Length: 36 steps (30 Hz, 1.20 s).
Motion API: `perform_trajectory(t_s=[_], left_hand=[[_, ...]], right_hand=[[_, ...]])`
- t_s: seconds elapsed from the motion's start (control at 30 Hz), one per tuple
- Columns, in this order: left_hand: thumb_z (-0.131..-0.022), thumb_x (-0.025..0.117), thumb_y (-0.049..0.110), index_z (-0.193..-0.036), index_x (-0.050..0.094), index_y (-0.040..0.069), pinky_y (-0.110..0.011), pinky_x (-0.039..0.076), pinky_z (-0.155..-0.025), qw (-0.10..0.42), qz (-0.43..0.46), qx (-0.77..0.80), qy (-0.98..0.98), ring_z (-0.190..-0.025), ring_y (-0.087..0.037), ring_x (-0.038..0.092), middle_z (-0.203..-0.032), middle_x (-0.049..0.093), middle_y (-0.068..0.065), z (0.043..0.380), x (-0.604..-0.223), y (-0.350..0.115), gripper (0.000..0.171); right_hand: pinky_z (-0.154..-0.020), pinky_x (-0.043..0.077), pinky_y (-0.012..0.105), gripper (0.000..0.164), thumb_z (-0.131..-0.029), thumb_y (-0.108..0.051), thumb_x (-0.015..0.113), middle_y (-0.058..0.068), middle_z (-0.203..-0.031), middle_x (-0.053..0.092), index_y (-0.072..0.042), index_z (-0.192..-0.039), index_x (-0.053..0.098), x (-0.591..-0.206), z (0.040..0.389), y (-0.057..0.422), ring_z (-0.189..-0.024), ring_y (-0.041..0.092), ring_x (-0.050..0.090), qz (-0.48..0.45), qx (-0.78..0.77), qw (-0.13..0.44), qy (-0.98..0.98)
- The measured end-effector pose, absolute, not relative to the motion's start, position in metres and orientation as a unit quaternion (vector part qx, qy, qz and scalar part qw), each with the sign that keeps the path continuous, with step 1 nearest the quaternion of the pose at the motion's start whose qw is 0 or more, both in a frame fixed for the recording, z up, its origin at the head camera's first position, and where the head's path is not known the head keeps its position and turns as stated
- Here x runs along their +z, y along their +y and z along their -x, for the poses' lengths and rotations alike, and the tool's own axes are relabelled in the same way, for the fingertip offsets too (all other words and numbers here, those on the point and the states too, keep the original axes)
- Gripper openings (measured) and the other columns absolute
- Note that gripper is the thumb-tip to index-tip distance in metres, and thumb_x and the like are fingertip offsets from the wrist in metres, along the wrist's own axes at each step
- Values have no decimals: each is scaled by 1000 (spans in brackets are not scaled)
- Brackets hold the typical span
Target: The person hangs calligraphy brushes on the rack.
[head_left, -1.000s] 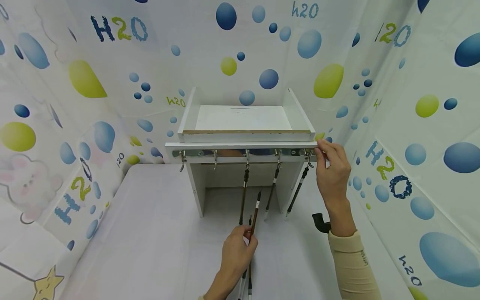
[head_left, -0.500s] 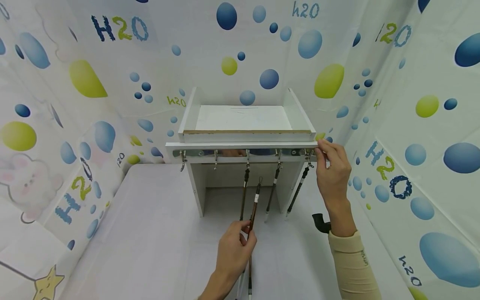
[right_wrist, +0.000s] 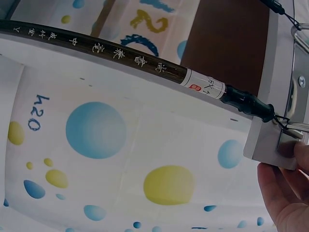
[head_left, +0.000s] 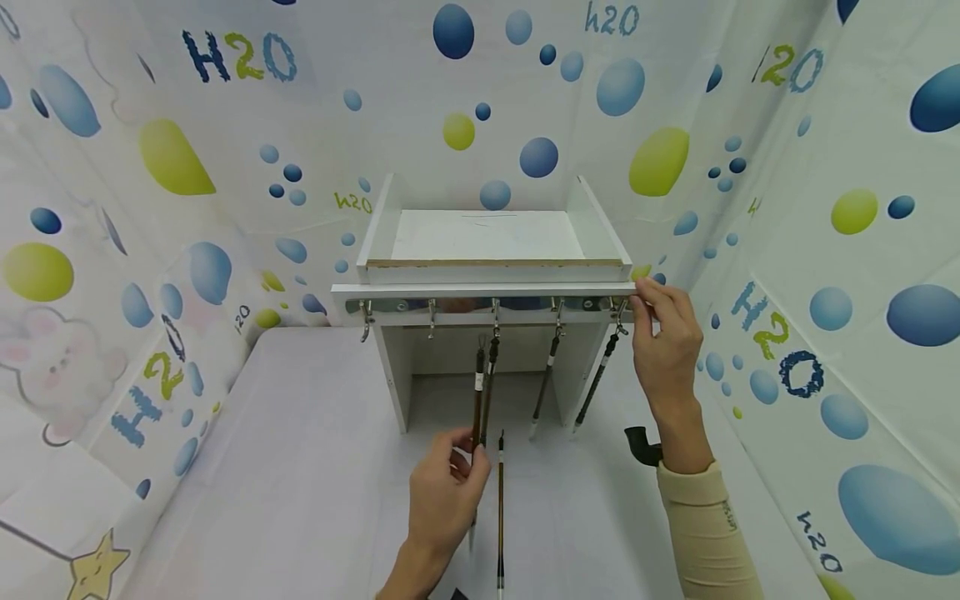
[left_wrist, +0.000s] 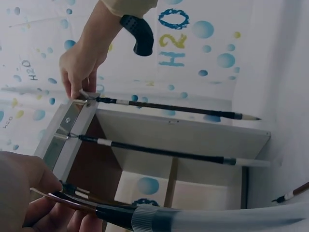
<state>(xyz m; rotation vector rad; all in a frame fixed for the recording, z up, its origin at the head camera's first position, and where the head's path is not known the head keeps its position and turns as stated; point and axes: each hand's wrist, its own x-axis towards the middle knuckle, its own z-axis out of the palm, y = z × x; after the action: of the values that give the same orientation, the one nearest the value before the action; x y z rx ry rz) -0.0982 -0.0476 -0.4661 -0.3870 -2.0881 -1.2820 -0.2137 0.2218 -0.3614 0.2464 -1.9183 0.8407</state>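
My left hand (head_left: 446, 492) pinches a calligraphy brush (head_left: 478, 375) by its brown handle, with the hanging loop up and the pale tuft down. In the left wrist view that tuft (left_wrist: 236, 220) points right, close to the camera. The held brush overlaps another brush (head_left: 491, 367) hanging from the middle hook of a metal hook rail (head_left: 465, 306). Two more brushes, a dark one (head_left: 547, 379) and one at the right end (right_wrist: 135, 58), hang from the hooks to the right. My right hand (head_left: 671, 350) grips the right end of the white rack (head_left: 480, 290) between thumb and fingers.
Another brush (head_left: 501, 500) lies on the white tabletop (head_left: 300, 467) in front of the rack. Two left hooks (head_left: 365, 321) carry nothing. Behind stands a patterned white curtain (head_left: 405, 92). A black curved piece (head_left: 642, 446) sits at the right wrist.
My left hand has moved left and slightly up, turning the brush upright and carrying it to the left side of the middle hanging brush. The right hand stays at the rack's end.
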Motion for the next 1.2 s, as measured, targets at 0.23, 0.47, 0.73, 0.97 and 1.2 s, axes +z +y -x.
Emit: perform_trajectory(t_s=[0.23,0.47,0.73,0.97,1.2], left_hand=[[-79,70,-7,-103,66,2,-10,46,-51,355,99,-473,-800,-59,0,54,-82,67,-4,104,-467,-62,26],[-78,69,-9,-103,66,1,-12,47,-51,355,69,-484,-797,-60,-2,55,-82,67,-5,104,-469,-70,27],[-79,68,-8,-103,67,2,-12,46,-51,355,62,-481,-799,-61,-2,55,-81,66,-5,103,-470,-73,26],[-76,69,-10,-103,67,0,-11,45,-50,362,62,-462,-807,-59,-4,56,-81,66,-2,107,-470,-74,28],[-78,69,-7,-103,67,-1,-12,45,-50,367,63,-452,-811,-58,-5,56,-81,67,-7,114,-471,-78,25]], right_hand=[[-95,41,1,29,-97,-8,62,22,-118,65,4,-123,68,-361,213,221,-107,32,67,-98,340,495,-794],[-96,41,2,29,-98,-9,61,22,-119,65,4,-123,67,-360,213,221,-108,32,67,-97,337,495,-795],[-96,41,2,29,-98,-8,61,23,-118,64,4,-123,67,-360,213,220,-108,32,67,-98,339,494,-794],[-96,42,2,29,-97,-8,61,23,-118,64,4,-123,67,-361,213,221,-107,32,67,-98,342,493,-794],[-96,42,2,30,-98,-9,61,22,-119,64,3,-124,67,-361,213,221,-108,32,67,-98,342,493,-794]])
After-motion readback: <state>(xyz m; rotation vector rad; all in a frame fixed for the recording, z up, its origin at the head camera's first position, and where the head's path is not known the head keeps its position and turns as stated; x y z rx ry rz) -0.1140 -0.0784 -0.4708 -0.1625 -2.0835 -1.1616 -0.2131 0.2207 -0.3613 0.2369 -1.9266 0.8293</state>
